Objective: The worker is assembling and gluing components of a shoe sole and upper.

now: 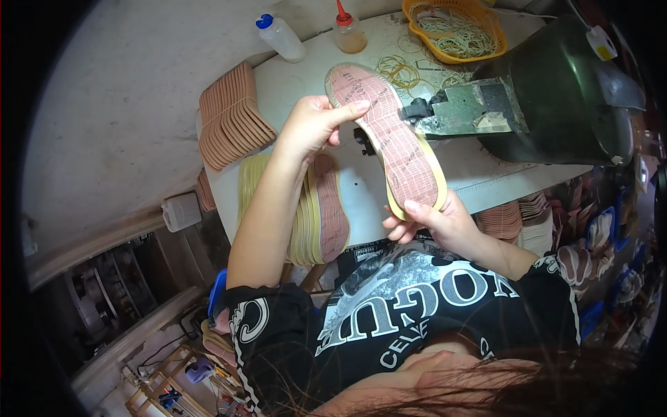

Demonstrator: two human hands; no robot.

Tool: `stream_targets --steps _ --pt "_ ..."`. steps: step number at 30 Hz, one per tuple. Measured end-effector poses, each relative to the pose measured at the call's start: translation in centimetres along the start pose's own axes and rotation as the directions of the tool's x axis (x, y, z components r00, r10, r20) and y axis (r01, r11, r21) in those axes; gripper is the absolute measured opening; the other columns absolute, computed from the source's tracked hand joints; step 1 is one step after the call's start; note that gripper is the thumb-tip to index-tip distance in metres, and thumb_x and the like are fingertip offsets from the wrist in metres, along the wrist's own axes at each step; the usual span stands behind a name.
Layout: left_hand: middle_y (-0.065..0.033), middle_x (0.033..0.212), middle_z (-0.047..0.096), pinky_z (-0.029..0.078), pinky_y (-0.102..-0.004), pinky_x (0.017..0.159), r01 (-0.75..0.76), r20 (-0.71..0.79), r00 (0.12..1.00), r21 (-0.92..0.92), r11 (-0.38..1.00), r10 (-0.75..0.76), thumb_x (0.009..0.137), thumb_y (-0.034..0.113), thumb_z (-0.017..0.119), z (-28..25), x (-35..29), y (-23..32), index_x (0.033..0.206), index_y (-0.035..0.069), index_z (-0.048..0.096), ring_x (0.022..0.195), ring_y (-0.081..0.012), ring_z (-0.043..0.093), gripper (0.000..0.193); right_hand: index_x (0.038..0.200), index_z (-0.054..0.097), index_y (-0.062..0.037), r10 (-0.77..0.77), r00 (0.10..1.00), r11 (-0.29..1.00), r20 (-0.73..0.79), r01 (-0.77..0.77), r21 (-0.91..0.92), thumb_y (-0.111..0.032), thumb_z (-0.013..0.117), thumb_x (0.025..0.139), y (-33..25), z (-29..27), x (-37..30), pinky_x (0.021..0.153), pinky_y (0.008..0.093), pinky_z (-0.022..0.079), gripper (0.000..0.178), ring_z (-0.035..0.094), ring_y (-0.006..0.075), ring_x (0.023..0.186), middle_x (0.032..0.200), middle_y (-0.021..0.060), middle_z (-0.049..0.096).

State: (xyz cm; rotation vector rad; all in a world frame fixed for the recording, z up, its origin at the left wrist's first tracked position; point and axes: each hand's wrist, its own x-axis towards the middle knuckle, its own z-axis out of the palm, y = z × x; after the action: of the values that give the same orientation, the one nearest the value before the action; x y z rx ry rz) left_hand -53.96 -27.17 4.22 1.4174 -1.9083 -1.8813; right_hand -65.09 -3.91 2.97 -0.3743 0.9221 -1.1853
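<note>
A pink patterned shoe insole with a pale yellow edge is held up between my two hands. My left hand grips its far end, thumb lying on the pink face and fingers curled beneath. At the near end, my right hand pinches the rounded tip between thumb and fingers. The insole's right edge is beside the dark metal head of a green machine; whether they touch I cannot tell. Below my left forearm stands a row of yellow-edged insoles, the nearest one showing its pink face.
Behind it is a stack of tan insoles. A blue-capped bottle, a red-tipped glue bottle and an orange basket of rubber bands line the table's far side. Loose bands lie near the machine. More stacked pieces sit right.
</note>
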Motion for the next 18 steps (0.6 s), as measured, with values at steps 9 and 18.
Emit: stream_targets --steps 9,18 --pt "-0.0173 0.115 0.06 0.042 -0.0329 0.094 -0.082 0.215 0.976 0.187 0.979 0.04 0.065 0.051 0.079 -3.1 6.5 1.2 0.114 -0.007 0.059 0.106 -0.0199 0.057 0.078 0.111 0.059 0.005 -0.164 0.974 0.976 -0.159 0.184 0.12 -0.023 0.049 0.097 -0.2 1.9 3.9 0.071 0.0305 0.056 0.033 0.069 0.0223 0.08 0.097 0.0188 0.068" --pt "-0.0129 0.111 0.058 0.05 -0.0294 0.077 -0.544 0.784 0.618 0.474 0.692 -0.051 0.072 0.035 0.078 -0.5 8.9 7.0 0.102 0.008 0.066 0.093 -0.0174 0.059 0.042 0.113 0.057 0.0051 -0.096 0.972 0.967 -0.215 0.142 0.211 -0.024 0.052 0.096 -1.7 1.7 5.6 0.071 0.0288 0.057 0.034 0.07 0.0208 0.079 0.097 0.0187 0.068"
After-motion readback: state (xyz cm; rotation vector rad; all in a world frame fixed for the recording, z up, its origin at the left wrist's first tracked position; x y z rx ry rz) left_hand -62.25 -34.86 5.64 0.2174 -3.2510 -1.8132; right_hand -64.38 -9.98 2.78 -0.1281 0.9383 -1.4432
